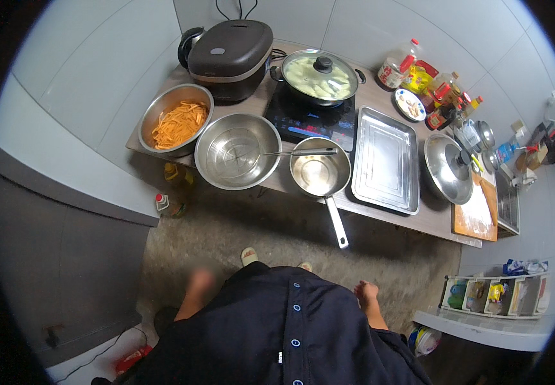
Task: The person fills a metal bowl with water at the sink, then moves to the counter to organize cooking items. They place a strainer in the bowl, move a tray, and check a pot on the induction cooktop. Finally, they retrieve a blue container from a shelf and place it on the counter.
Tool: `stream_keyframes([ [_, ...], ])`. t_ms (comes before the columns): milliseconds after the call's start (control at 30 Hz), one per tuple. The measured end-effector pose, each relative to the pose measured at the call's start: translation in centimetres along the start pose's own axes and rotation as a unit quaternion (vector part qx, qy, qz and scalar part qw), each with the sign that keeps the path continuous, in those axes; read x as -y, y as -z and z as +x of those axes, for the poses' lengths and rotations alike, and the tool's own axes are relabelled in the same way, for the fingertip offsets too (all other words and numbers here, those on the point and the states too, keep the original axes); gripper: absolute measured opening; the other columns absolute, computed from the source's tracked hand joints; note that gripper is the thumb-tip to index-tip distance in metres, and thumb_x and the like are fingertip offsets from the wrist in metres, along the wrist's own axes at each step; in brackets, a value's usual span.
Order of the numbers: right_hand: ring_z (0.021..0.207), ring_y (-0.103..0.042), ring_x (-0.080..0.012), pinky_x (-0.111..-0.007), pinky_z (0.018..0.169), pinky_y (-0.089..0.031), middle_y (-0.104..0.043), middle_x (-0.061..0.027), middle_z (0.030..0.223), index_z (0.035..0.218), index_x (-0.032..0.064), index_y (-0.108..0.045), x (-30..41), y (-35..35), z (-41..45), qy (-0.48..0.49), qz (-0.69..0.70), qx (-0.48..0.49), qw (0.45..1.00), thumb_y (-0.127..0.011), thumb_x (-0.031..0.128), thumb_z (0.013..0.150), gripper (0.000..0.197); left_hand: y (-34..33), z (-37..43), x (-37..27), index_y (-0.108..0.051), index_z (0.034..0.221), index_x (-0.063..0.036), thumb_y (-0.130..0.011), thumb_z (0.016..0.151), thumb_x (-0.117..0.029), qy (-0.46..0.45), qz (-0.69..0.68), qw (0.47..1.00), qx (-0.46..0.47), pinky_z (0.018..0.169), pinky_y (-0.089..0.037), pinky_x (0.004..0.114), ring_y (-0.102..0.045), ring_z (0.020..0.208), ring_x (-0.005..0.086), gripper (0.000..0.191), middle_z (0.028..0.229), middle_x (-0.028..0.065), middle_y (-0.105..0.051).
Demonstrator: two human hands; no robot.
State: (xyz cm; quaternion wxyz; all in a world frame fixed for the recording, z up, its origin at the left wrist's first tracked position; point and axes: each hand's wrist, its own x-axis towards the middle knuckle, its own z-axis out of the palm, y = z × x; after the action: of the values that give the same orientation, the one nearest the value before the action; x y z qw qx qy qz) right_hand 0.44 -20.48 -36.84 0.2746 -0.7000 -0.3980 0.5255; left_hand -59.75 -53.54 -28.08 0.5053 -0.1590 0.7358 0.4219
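My left hand (202, 283) hangs at my side, blurred, away from the counter; its fingers cannot be made out. On the other side my right hand (367, 291) hangs low with curled fingers, and whether it holds anything does not show. Before me a lidded pan (306, 91) of pale, dumpling-like food sits on a lit induction cooker (301, 118). A wire skimmer (239, 153) lies across a steel bowl (205, 171), its handle over a steel saucepan (320, 185). Orange strips (180, 126) fill part of another steel bowl (148, 115) at the left.
A brown rice cooker (229, 53) stands at the back left. Right of the saucepan lie a metal tray (386, 161), a domed lid (446, 168) and a floured cutting board (475, 211). A small plate (409, 105) sits by the sauce bottles. A rack (494, 296) stands lower right.
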Motion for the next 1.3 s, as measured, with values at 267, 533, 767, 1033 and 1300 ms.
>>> stream_keyframes([
  [267,0.048,-0.053,-0.0231,-0.034,0.042,-0.044,-0.054,-0.011,0.064,0.084,0.0003,-0.054,13.5,-4.2,-9.3,-0.2,0.121,-0.052,0.971,-0.047,0.005,0.083,0.009,-0.5,-0.3,-1.0,-0.059,0.097,-0.0065,-0.051,0.088,-0.021,-0.009,0.045,0.999,-0.014,0.058,-0.047,0.033,-0.055,0.062,0.0195,0.019,0.079,0.0073,-0.059],
  [533,0.05,-0.054,-0.0232,-0.036,0.044,-0.046,-0.055,-0.0118,0.065,0.083,0.0003,-0.054,13.8,-4.0,-9.5,-0.212,0.103,-0.058,0.97,-0.046,0.005,0.084,0.009,-1.6,-1.6,-2.7,-0.057,0.1,-0.0061,-0.05,0.089,-0.021,-0.01,0.082,0.997,-0.002,0.053,-0.046,0.031,-0.054,0.058,0.0172,0.02,0.076,0.006,-0.059],
  [767,0.056,-0.054,-0.0212,-0.031,0.048,-0.046,-0.058,-0.0134,0.073,0.096,-0.0001,-0.055,19.5,-4.5,-6.1,-0.127,0.27,0.01,0.954,-0.052,0.011,0.085,0.016,-1.2,0.1,-1.0,-0.051,0.106,-0.0055,-0.051,0.089,-0.018,-0.009,-0.002,1.0,0.018,0.048,-0.045,0.027,-0.051,0.054,0.0139,0.021,0.07,0.0048,-0.058],
  [1033,0.066,-0.058,-0.0173,-0.026,0.053,-0.048,-0.062,-0.0125,0.089,0.103,0.0015,-0.053,35.5,-10.4,-5.6,-0.044,0.286,0.1,0.952,-0.059,0.02,0.084,0.026,-2.0,-0.7,-1.9,-0.05,0.107,-0.0059,-0.053,0.089,-0.02,-0.022,-0.031,0.999,0.006,0.046,-0.045,0.028,-0.053,0.053,0.0135,0.023,0.071,0.0059,-0.058],
  [1300,0.084,-0.06,-0.0274,-0.03,0.064,-0.054,-0.052,-0.0181,0.108,0.112,-0.0001,-0.039,39.4,-15.6,-0.4,-0.135,0.363,0.095,0.917,-0.055,0.021,0.088,0.036,-0.1,1.3,3.0,-0.052,0.109,-0.0033,-0.056,0.088,-0.02,-0.042,-0.054,0.997,-0.039,0.051,-0.049,0.034,-0.057,0.058,0.0209,0.027,0.076,0.0114,-0.061],
])
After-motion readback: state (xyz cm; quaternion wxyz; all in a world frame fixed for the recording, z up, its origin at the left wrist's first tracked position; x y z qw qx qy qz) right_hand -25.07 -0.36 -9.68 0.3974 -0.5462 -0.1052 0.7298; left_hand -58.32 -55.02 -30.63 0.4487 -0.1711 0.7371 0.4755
